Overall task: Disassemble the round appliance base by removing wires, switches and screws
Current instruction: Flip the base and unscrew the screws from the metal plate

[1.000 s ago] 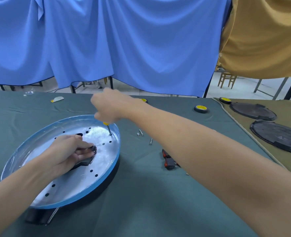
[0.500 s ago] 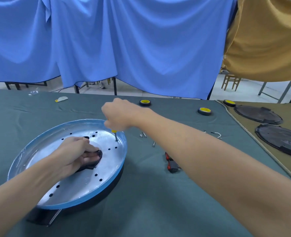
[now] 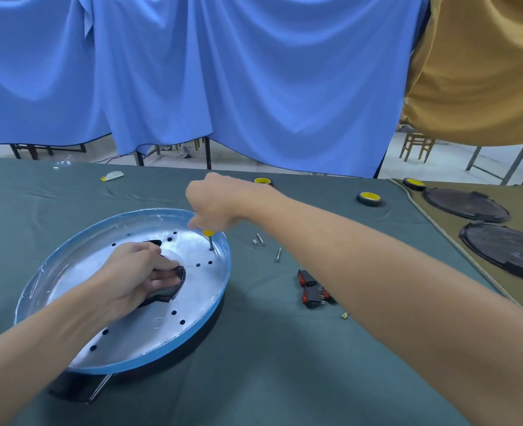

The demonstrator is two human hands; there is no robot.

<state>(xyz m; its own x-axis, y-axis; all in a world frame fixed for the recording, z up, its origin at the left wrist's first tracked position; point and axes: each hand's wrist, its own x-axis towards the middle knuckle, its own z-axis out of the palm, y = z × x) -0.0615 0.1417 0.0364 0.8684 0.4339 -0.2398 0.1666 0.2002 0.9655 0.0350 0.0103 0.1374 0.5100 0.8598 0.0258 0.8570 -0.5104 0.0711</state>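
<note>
Head view, looking down at your own two bare arms over a bench [image 3: 284, 373] covered in dark green cloth.

The base [image 3: 192, 331], a wide round silver pan with a blue rim and many small holes, sits on the bench at the left, close to you. A black part juts from under its near edge.

Your left hand [image 3: 140, 272] rests in the middle of the base. Its fingers curl into a dark opening there and grip the edge.

Your right hand [image 3: 214, 201] reaches across above the far right side of the base, clenched around a screwdriver [image 3: 208, 236] with a yellow handle. The shaft stands nearly upright, and its tip is in a hole near the rim.

Three loose screws [image 3: 278, 254] lie on the bench just right of the base. Nearer you, two black switches [image 3: 311, 287] with red buttons lie side by side.

Three tape rolls [image 3: 368, 198] with yellow cores sit along the far edge. Two flat black discs [image 3: 506, 250] lie on olive cloth at the far right.

A blue cloth [image 3: 223, 87] hangs behind the bench, with a tan cloth [image 3: 484, 72] beside it.
</note>
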